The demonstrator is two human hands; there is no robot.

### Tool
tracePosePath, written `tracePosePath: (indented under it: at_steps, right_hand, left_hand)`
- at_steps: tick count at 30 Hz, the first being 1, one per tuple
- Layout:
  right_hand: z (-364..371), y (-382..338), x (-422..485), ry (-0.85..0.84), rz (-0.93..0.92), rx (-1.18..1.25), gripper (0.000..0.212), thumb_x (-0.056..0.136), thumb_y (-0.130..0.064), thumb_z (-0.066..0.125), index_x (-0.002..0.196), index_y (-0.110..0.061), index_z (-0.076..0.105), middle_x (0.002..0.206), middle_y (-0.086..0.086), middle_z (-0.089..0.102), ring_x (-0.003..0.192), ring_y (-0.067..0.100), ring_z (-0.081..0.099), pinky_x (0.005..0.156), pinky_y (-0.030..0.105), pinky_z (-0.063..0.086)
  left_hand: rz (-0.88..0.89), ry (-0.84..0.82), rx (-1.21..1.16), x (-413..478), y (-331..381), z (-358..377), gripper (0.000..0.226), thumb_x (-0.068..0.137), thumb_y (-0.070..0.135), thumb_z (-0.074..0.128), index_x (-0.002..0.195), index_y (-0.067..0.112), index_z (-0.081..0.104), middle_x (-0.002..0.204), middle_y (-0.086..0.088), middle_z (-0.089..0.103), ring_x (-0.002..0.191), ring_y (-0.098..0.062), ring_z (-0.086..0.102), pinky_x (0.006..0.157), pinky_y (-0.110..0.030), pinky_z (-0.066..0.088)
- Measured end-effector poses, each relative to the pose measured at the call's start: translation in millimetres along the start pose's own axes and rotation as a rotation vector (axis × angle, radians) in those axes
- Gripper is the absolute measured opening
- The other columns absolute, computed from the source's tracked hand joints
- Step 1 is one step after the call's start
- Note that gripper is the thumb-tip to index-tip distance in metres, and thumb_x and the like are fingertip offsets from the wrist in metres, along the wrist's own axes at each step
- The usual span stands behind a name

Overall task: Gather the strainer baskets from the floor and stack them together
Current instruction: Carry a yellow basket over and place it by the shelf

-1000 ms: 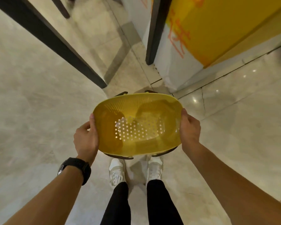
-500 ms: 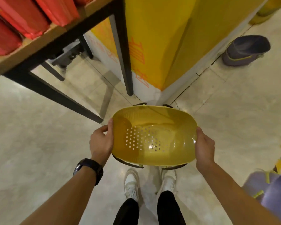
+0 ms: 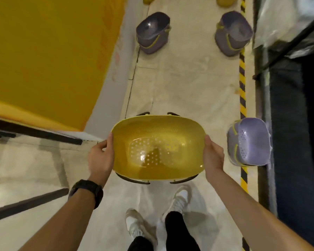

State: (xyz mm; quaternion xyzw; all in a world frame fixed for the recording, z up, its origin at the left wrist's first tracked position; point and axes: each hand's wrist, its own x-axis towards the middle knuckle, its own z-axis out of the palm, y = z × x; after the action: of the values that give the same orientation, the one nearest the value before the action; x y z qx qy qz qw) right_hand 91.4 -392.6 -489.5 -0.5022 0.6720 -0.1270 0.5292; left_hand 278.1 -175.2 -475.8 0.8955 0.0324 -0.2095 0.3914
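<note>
1. Yellow oval perforated plastic strainer basket [image 3: 158,147]: held between both grips above the floor, opening up
2. Left grip [image 3: 101,158]: clasps the basket's left rim
3. Right grip [image 3: 213,156]: clasps its right rim
4. Lilac perforated plastic strainer basket [image 3: 248,142]: on the floor, near the right grip's outer side
5. Second lilac basket [image 3: 152,32], third lilac basket [image 3: 233,33]: on the floor, well ahead of both grips

Both your forearms reach forward, your left hand [image 3: 101,158] and right hand [image 3: 213,156] level, palms facing inward, each gripping one end of the yellow basket [image 3: 158,142], thumbs against its rim.
</note>
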Motion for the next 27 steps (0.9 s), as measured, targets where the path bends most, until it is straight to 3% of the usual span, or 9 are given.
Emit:
tracePosePath:
  at_steps: [2, 4, 6, 8, 10, 15, 20, 25, 27]
  right_hand:
    - [-32, -3, 26, 0.063, 0.016, 0.009, 0.048, 0.100, -0.044, 0.046, 0.060, -0.017, 0.053, 0.069, 0.002, 0.056, 0.079, 0.030, 0.055, 0.075, 0.039, 0.044]
    - [-65, -7, 45, 0.137, 0.044, 0.045, 0.042, 0.101, -0.040, 0.046, 0.065, -0.018, 0.051, 0.070, -0.006, 0.052, 0.084, 0.027, 0.051, 0.080, 0.036, 0.036]
    - [-97, -9, 61, 0.219, 0.085, 0.082, 0.034, 0.101, -0.039, 0.046, 0.077, -0.020, 0.059, 0.077, -0.001, 0.055, 0.084, 0.024, 0.047, 0.081, 0.033, 0.029]
    - [-125, -7, 74, 0.286, 0.133, 0.106, 0.036, 0.102, -0.041, 0.044, 0.095, -0.015, 0.068, 0.097, 0.012, 0.064, 0.090, 0.030, 0.054, 0.082, 0.035, 0.035]
    - [-145, -7, 84, 0.324, 0.172, 0.152, 0.043, 0.103, -0.041, 0.042, 0.110, -0.010, 0.069, 0.110, 0.014, 0.066, 0.102, 0.034, 0.059, 0.087, 0.037, 0.041]
    - [-178, -11, 100, 0.424, 0.308, 0.309, 0.039, 0.101, -0.047, 0.042, 0.073, -0.025, 0.059, 0.080, 0.001, 0.062, 0.079, 0.020, 0.059, 0.081, 0.041, 0.048]
    - [-188, -19, 111, 0.599, 0.441, 0.479, 0.035, 0.101, -0.047, 0.043, 0.072, -0.030, 0.051, 0.078, -0.007, 0.056, 0.075, 0.016, 0.055, 0.082, 0.042, 0.047]
    - [-199, -5, 132, 0.680, 0.500, 0.599, 0.026, 0.103, -0.046, 0.038, 0.102, -0.026, 0.054, 0.103, 0.002, 0.058, 0.094, 0.024, 0.055, 0.085, 0.040, 0.045]
    - [-207, 2, 139, 0.697, 0.508, 0.626, 0.037, 0.103, -0.045, 0.037, 0.121, -0.021, 0.058, 0.112, 0.004, 0.059, 0.098, 0.026, 0.056, 0.091, 0.041, 0.046]
  left_hand:
    - [0.044, -0.058, 0.026, -2, 31, 40, 0.051, 0.094, 0.068, 0.040, 0.078, 0.030, 0.070, 0.074, 0.011, 0.067, 0.073, -0.013, 0.063, 0.063, -0.026, 0.049]
    - [0.096, -0.139, 0.057, -5, 61, 76, 0.049, 0.094, 0.069, 0.041, 0.070, 0.033, 0.064, 0.071, 0.013, 0.065, 0.071, -0.011, 0.062, 0.061, -0.025, 0.047]
    - [0.141, -0.210, 0.103, -4, 88, 112, 0.055, 0.091, 0.073, 0.040, 0.079, 0.029, 0.071, 0.078, 0.008, 0.069, 0.075, -0.016, 0.064, 0.065, -0.030, 0.051]
    - [0.199, -0.281, 0.152, -2, 115, 146, 0.063, 0.088, 0.078, 0.039, 0.088, 0.026, 0.074, 0.081, 0.008, 0.069, 0.077, -0.015, 0.065, 0.066, -0.030, 0.051]
    - [0.261, -0.339, 0.189, 1, 141, 176, 0.066, 0.085, 0.082, 0.039, 0.089, 0.026, 0.074, 0.079, 0.012, 0.068, 0.077, -0.013, 0.065, 0.066, -0.030, 0.050]
    - [0.389, -0.468, 0.308, 11, 203, 245, 0.060, 0.087, 0.078, 0.042, 0.090, 0.028, 0.075, 0.091, 0.000, 0.074, 0.089, -0.025, 0.068, 0.079, -0.038, 0.055]
    - [0.595, -0.607, 0.421, 19, 261, 310, 0.069, 0.088, 0.078, 0.038, 0.095, 0.022, 0.079, 0.094, 0.000, 0.074, 0.086, -0.023, 0.065, 0.071, -0.032, 0.048]
    - [0.755, -0.702, 0.499, 10, 303, 381, 0.066, 0.089, 0.076, 0.040, 0.102, 0.023, 0.079, 0.089, 0.006, 0.066, 0.083, -0.020, 0.059, 0.069, -0.029, 0.041]
    - [0.791, -0.741, 0.535, 0, 311, 410, 0.067, 0.088, 0.077, 0.040, 0.094, 0.022, 0.078, 0.086, 0.003, 0.067, 0.082, -0.023, 0.061, 0.063, -0.028, 0.041]
